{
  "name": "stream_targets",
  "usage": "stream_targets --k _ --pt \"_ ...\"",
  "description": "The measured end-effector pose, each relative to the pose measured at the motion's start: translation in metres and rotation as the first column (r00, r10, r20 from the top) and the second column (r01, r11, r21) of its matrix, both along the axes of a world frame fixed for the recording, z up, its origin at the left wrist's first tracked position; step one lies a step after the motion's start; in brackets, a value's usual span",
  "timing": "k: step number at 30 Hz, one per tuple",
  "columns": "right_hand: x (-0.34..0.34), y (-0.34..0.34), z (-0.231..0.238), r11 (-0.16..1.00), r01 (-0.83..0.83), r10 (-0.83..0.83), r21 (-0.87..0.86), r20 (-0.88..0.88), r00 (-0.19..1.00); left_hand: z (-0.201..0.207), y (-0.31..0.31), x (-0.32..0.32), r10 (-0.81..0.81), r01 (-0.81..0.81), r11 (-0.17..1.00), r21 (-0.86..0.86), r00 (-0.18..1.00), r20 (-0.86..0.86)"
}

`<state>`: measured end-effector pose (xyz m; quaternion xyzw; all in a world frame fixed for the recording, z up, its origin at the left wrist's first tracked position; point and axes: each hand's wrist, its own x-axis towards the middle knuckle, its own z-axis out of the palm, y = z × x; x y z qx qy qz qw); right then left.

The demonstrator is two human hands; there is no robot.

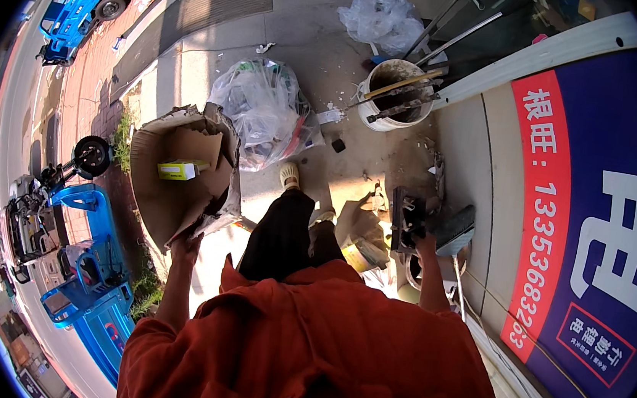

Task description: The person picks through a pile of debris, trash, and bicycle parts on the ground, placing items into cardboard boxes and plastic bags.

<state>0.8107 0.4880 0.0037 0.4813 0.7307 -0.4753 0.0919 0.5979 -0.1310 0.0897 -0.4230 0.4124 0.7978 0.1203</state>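
Observation:
My left hand (185, 247) is closed on the near edge of a large, worn cardboard box (150, 210). The box tilts open, and inside lie a small yellow-green carton (177, 170) and a loose brown cardboard flap (199, 145). On the other side, my right hand (426, 245) reaches down with bent fingers to a black, boxy object (407, 211), whose kind I cannot make out. Its fingers are partly hidden in shadow. Just right of that hand is a grey, block-shaped thing (455, 230).
A clear plastic bag (262, 109) of rubbish lies ahead. Near the wall stands a white bucket (363, 92) holding long sticks, with another plastic bag (381, 21) beyond. Scraps and a yellow-labelled can (363, 257) are by my feet. Blue three-wheeled vehicle (92, 277) at left; blue-red sign (600, 218) at right.

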Motion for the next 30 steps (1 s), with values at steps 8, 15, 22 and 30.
stream_targets --k 8,15,22,30 --pt "-0.05 -0.012 0.026 0.994 0.009 -0.008 -0.105 0.011 1.0 -0.043 -0.073 0.063 0.3 -0.31 0.949 0.058 0.944 0.141" --pt "-0.062 0.007 -0.004 0.98 -0.044 0.062 -0.192 0.086 0.994 -0.038 -0.075 0.081 0.57 -0.582 0.813 0.008 0.8 0.188" --pt "-0.175 -0.015 0.047 0.891 -0.43 0.452 -0.143 0.346 0.822 0.005 -0.067 0.111 0.761 -0.76 0.646 -0.072 0.632 0.15" --pt "-0.307 -0.027 0.018 0.924 -0.315 0.35 -0.219 0.15 0.924 0.021 -0.076 0.134 0.867 -0.862 0.498 -0.095 0.496 0.045"
